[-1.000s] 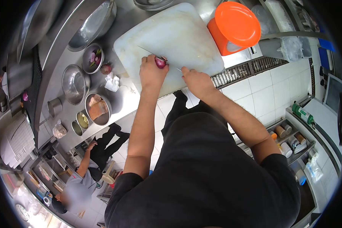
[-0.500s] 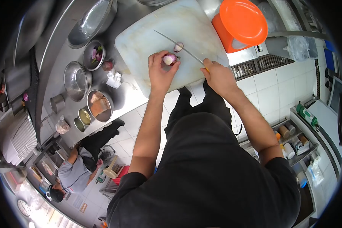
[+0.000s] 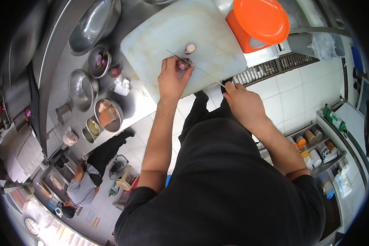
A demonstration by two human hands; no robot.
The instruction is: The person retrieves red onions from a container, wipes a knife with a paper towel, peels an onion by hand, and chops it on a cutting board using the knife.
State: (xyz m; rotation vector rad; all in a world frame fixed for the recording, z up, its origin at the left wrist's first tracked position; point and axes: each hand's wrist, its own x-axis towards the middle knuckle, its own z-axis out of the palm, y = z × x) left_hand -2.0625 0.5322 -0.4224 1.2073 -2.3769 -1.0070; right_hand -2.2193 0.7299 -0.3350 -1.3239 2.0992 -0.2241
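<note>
My left hand (image 3: pixel 173 78) is closed around a red onion (image 3: pixel 185 64) on the white cutting board (image 3: pixel 151 37), fingers on one side and thumb on the other. In my right hand (image 3: pixel 245 102) is the handle of a long, thin-bladed knife (image 3: pixel 208 75). Its blade lies across the onion, with the tip past the far side; how deep it sits in the onion I cannot tell. A cut onion piece (image 3: pixel 190 48), pale face up, rests on the board just beyond the blade.
An orange container (image 3: pixel 238 30) stands right of the board. Left are a metal bowl with purple and green pieces (image 3: pixel 98 60), a whole onion (image 3: pixel 114 72), crumpled white paper (image 3: pixel 121 85) and a bowl of meat-like chunks (image 3: pixel 119 123). Another person (image 3: pixel 84 188) works at lower left.
My right hand has drawn toward my body and slightly right, bringing the knife from beside the cut piece onto the onion. My left hand still holds the onion, shifted slightly.
</note>
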